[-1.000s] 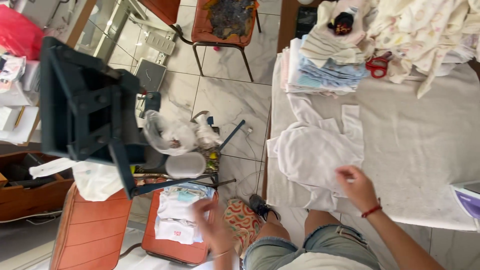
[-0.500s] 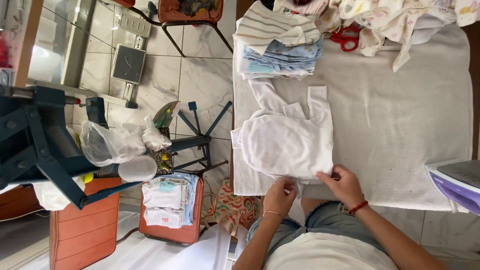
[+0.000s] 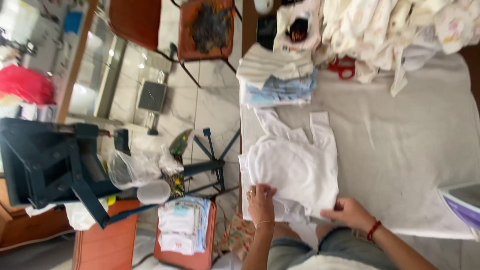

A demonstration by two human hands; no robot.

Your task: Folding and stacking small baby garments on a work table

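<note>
A small white garment (image 3: 295, 165) lies flat on the white-covered table (image 3: 400, 150), its straps pointing away from me. My left hand (image 3: 260, 202) rests on the garment's near left corner, fingers pressing the cloth. At the near right corner my right hand (image 3: 350, 212), with a red band at the wrist, pinches the hem. A second white layer shows under the garment at the table's near edge.
A stack of folded clothes (image 3: 277, 80) sits beyond the garment, red scissors (image 3: 342, 67) and a heap of pale fabric (image 3: 400, 25) behind it. A purple-edged box (image 3: 462, 202) is at the right. Left of the table stand a dark machine (image 3: 45, 160), orange stools (image 3: 185, 235) with folded clothes and a chair (image 3: 207, 30).
My left hand came up from beside the stool onto the garment's near edge. Both hands now hold the hem. The view swung from the floor toward the table.
</note>
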